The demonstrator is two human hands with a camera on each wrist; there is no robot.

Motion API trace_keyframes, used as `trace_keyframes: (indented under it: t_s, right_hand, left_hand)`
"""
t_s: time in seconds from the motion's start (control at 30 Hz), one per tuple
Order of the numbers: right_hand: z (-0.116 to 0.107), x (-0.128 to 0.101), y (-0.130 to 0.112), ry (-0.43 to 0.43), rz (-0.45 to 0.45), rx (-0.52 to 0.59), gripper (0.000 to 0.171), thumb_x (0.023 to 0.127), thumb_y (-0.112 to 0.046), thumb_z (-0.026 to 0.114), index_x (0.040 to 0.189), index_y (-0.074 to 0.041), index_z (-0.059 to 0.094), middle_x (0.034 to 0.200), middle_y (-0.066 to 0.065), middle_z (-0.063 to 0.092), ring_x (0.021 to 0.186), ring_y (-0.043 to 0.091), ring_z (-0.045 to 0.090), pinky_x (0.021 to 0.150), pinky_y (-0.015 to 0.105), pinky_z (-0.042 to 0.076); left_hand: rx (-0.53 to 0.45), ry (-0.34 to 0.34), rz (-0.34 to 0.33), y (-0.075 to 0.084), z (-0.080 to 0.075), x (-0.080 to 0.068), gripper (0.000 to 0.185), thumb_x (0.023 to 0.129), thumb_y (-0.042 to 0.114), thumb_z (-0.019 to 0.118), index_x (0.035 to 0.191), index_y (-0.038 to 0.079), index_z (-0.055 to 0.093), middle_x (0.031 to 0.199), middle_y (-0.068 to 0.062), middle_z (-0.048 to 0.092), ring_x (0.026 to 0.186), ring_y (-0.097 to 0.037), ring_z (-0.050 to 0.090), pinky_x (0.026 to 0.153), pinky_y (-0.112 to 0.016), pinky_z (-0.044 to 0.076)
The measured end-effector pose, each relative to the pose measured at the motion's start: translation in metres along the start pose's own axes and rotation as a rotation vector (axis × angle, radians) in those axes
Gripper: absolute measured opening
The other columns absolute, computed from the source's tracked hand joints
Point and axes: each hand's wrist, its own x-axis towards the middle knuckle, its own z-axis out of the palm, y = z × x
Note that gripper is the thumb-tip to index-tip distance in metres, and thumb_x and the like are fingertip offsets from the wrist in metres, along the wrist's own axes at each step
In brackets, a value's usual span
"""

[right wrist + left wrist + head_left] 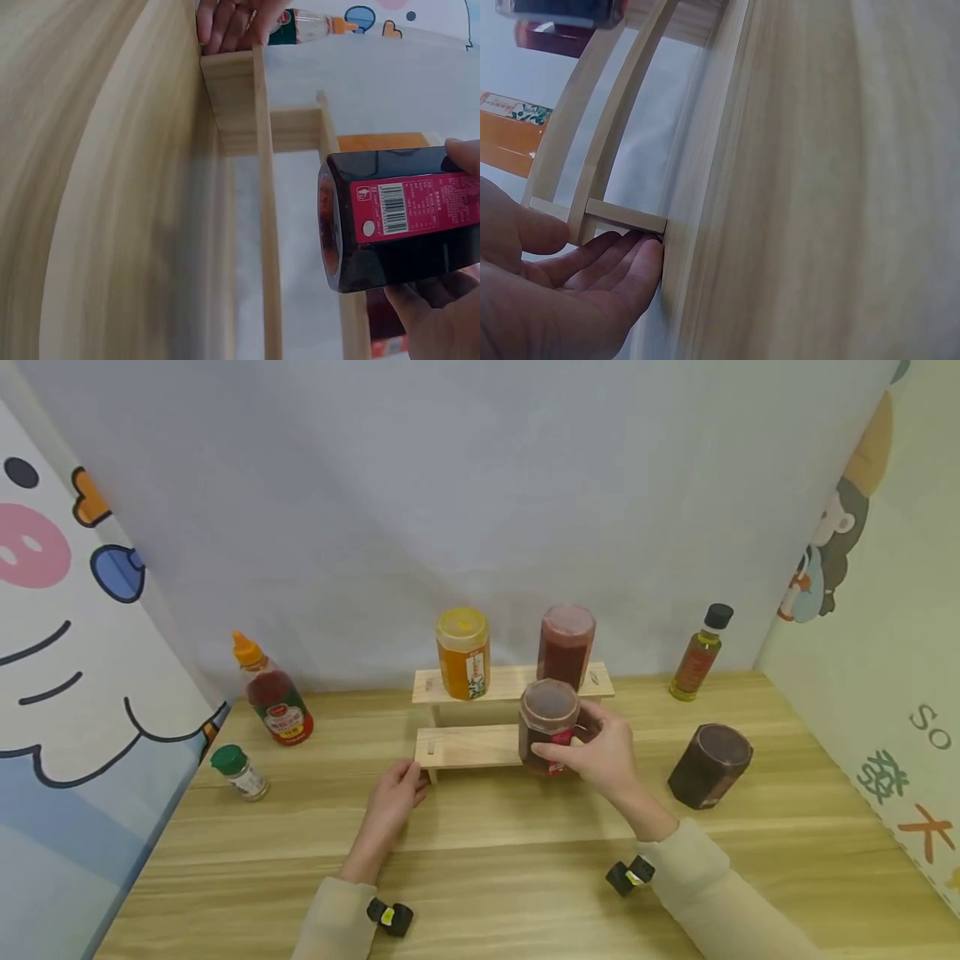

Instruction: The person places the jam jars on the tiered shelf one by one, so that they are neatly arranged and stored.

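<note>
My right hand grips the dark jar; at nine o'clock, my left hand, fingers straight, touches the wooden rack.

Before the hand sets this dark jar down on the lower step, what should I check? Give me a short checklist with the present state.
1. Right hand grips the dark jar firmly: ok, fingers wrap its side.
2. Jar base resting on the lower step: not ok; in the right wrist view the base seems clear of the board.
3. Left hand steadies the rack: ok, fingers touch its left end.
4. Free room on the lower step: ok, bare wood.
5. Jar lid tight: cannot tell.
</note>
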Motion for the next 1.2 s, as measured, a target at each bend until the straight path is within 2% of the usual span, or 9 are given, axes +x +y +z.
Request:
trace_keyframes:
  t_s: [0.17,0.3,0.4,0.53,0.63,0.77,0.93,1.07,1.2]
  right_hand:
    - [0.020,0.004,-0.001,0.001,0.048,0.018,0.063,0.062,0.002,0.085,0.120,0.004,0.059,0.108,0.020,0.064,0.092,0.021,0.065,0.076,0.020,0.055]
    - [0.030,0.013,0.020,0.021,0.074,0.019,0.064,0.060,-0.006,0.088,0.119,-0.003,0.062,0.107,0.015,0.065,0.091,0.021,0.064,0.075,0.021,0.055]
    - [0.035,0.019,0.034,0.024,0.053,0.021,0.065,0.059,-0.011,0.090,0.118,-0.008,0.064,0.106,0.010,0.066,0.091,0.017,0.064,0.074,0.020,0.055]
    - [0.042,0.021,0.019,-0.007,0.036,0.036,0.064,0.061,-0.005,0.087,0.120,-0.004,0.062,0.107,0.015,0.066,0.091,0.019,0.064,0.074,0.028,0.056]
    - [0.048,0.024,0.019,-0.009,0.042,0.037,0.064,0.061,-0.002,0.087,0.120,-0.002,0.061,0.108,0.017,0.066,0.091,0.021,0.063,0.076,0.035,0.056]
    - [0.057,0.029,0.039,0.007,0.024,0.038,0.065,0.059,-0.008,0.089,0.118,-0.005,0.063,0.108,0.014,0.066,0.093,0.020,0.064,0.078,0.030,0.057]
    - [0.066,0.030,0.039,0.014,0.008,0.035,0.062,0.059,-0.013,0.090,0.116,-0.008,0.064,0.105,0.010,0.068,0.092,0.017,0.065,0.075,0.023,0.056]
    - [0.071,0.030,0.038,0.025,0.008,0.021,0.062,0.058,-0.016,0.090,0.115,-0.010,0.064,0.103,0.008,0.068,0.091,0.017,0.065,0.073,0.026,0.056]
    - [0.077,0.031,0.039,0.026,0.018,0.031,0.065,0.058,-0.016,0.090,0.116,-0.009,0.063,0.105,0.008,0.068,0.093,0.018,0.065,0.075,0.027,0.057]
  left_hand:
    - [0.010,0.005,0.006,-0.001,0.002,-0.001,0.042,0.103,0.022,0.035,0.133,-0.007,0.043,0.132,-0.025,0.049,0.122,-0.035,0.050,0.100,-0.040,0.046]
    - [0.008,0.003,0.008,-0.001,0.003,0.000,0.043,0.103,0.022,0.036,0.134,-0.007,0.042,0.132,-0.026,0.048,0.122,-0.035,0.050,0.100,-0.040,0.047]
    - [0.001,-0.005,0.009,-0.002,0.003,0.001,0.043,0.103,0.022,0.035,0.135,-0.007,0.041,0.133,-0.026,0.047,0.123,-0.035,0.049,0.100,-0.040,0.046]
    - [0.002,-0.001,0.008,-0.001,0.001,-0.001,0.044,0.104,0.022,0.034,0.136,-0.008,0.038,0.133,-0.027,0.047,0.123,-0.035,0.048,0.100,-0.040,0.046]
    - [0.005,0.006,0.006,0.001,0.000,-0.001,0.044,0.103,0.021,0.034,0.136,-0.008,0.039,0.133,-0.027,0.047,0.123,-0.035,0.049,0.100,-0.040,0.046]
    - [-0.002,0.006,0.008,0.001,0.000,-0.001,0.042,0.103,0.020,0.034,0.135,-0.008,0.041,0.132,-0.027,0.049,0.122,-0.035,0.050,0.099,-0.039,0.047]
    - [-0.013,0.005,0.013,0.000,0.000,-0.003,0.042,0.103,0.019,0.035,0.134,-0.008,0.041,0.131,-0.027,0.049,0.122,-0.035,0.050,0.100,-0.039,0.046]
    - [-0.016,0.002,0.015,-0.001,0.000,-0.002,0.043,0.103,0.021,0.036,0.135,-0.008,0.041,0.132,-0.027,0.049,0.122,-0.035,0.050,0.100,-0.039,0.046]
    - [-0.019,-0.003,0.018,-0.002,-0.001,-0.001,0.043,0.103,0.021,0.036,0.135,-0.008,0.040,0.132,-0.028,0.048,0.122,-0.036,0.049,0.100,-0.040,0.046]
